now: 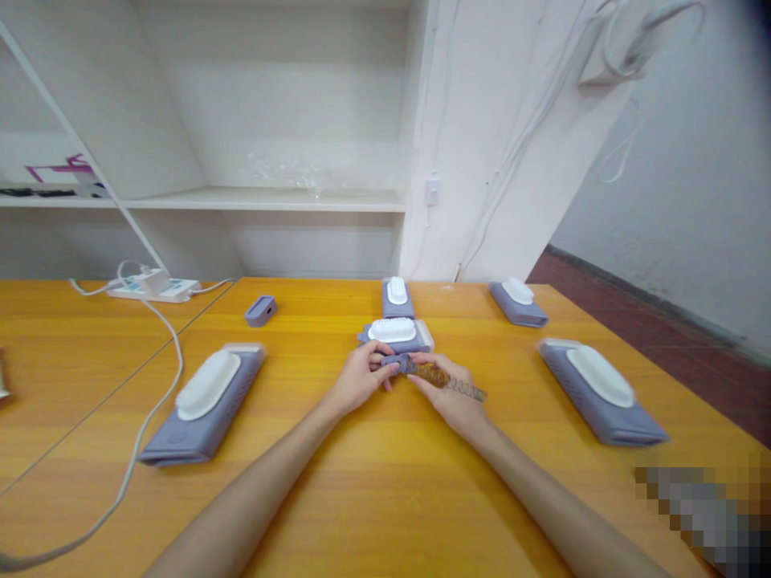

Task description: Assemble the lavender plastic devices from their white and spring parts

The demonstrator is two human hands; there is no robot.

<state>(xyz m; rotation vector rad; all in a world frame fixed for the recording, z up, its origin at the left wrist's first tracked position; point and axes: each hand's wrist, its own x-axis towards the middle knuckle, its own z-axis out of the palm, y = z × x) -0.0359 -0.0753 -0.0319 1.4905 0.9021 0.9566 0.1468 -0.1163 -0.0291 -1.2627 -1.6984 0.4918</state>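
Note:
My left hand (361, 376) pinches a small grey-purple plastic part (393, 364) between thumb and fingers. From its right end a long metal coil spring (467, 388) runs across my right hand (453, 401). The fingertips of that hand close around the spring's near end, against the plastic part. Just behind both hands lies a grey-purple plastic case (418, 341) with a white bristled brush (391, 329) on top. Fingers partly hide how the spring and the part meet.
More grey-purple cases with white oval tops lie at left (210, 425), right (626, 429), back right (511, 309) and back middle (389, 305). A hollow grey-purple piece (260, 311) sits back left. A white cable (174, 353) runs from a power strip (181, 291). A pixelated patch covers the lower right.

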